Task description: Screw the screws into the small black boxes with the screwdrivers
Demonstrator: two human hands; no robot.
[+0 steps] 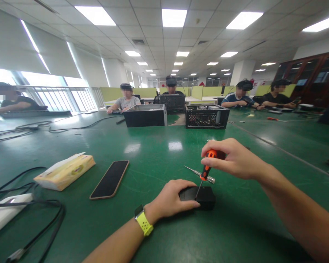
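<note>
Broadly, a green worktop (153, 157) fills the lower view, its near edge cut off below. Toward its far edge stand a solid-sided case (146, 117) and, to the right, a perforated case (207, 118); their insides are mostly hidden. Toward the left edge lies a tissue packet (68, 172), with a phone (110, 179) beside it, screen dark.

Nearer the near edge, right of the middle, a black block (207, 201) lies flat. The left hand (168, 199) has thumb and fingers closed around its left end, presumably to stop it sliding or turning. From above, the fingers of the right hand (233, 157) grip the handle of an orange-and-black screwdriver (206, 170), probably so it can be both pressed and turned; its shaft leans, tip down at the block. Just beyond the block, tip toward the worktop's far left corner, lies a slim screwdriver (210, 179), partly covered by the held one.

I cannot tell whether the tip sits in a screw; the left hand hides the block's left end, and some right fingers are out of sight.
</note>
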